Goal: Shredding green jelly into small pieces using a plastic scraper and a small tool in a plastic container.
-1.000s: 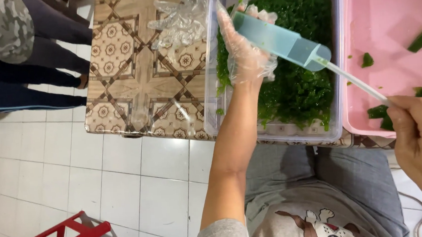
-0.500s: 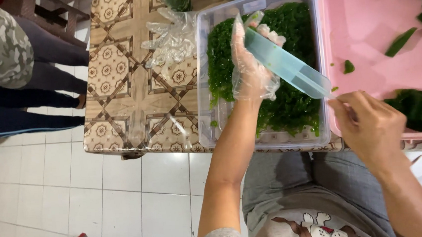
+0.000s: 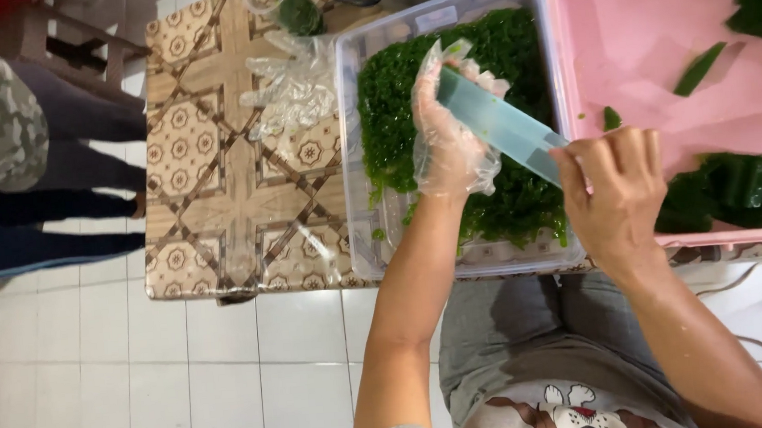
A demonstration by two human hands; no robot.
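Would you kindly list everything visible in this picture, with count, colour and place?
clear bin: 1, see-through plastic, on the table, centre
chopped greens: 1 mass, dark green, filling the clear bin
blade: 1, pale blue-green, flat, above the greens, between both hands
pink tub: 1, pink, right of the clear bin
leaf pieces: several, dark green, in the pink tub
spare gloves: a crumpled heap, clear plastic, on the table left of the bin
table: 1, brown patterned top
floor: white tiles, below
other person: 1, at left edge, patterned top, dark trousers
left hand: 1, in a clear glove, holding the blade's far end
right hand: 1, bare, gripping the blade's near end
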